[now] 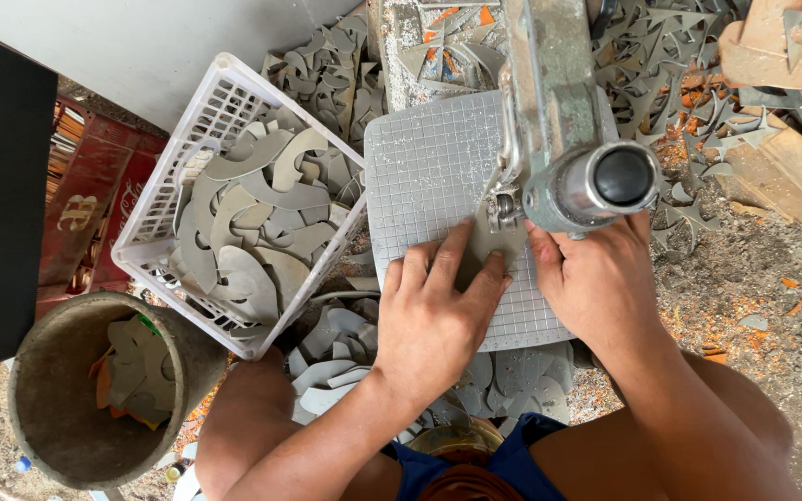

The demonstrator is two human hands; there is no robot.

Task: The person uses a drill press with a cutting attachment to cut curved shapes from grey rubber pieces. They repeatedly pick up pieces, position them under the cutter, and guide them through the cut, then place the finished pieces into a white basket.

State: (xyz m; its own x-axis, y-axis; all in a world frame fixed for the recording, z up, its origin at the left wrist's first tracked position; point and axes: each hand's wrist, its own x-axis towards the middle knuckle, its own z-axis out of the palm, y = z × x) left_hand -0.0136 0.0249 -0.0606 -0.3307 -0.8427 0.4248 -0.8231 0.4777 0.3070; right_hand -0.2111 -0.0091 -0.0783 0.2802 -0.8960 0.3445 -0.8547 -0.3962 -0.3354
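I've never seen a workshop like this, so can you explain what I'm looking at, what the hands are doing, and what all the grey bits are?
This is one picture from a camera worn on the person's head, looking down. The left hand and right hand press a flat grey piece on a gridded metal work table, under a machine head that seems to be a cutting machine. At left, a white plastic basket holds curved grey cut pieces. A round bucket holds a few more. Offcuts lie scattered on the ground.

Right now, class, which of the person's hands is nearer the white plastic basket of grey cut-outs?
Left. The left hand lies just right of the basket; the right hand is beyond it, under the machine head.
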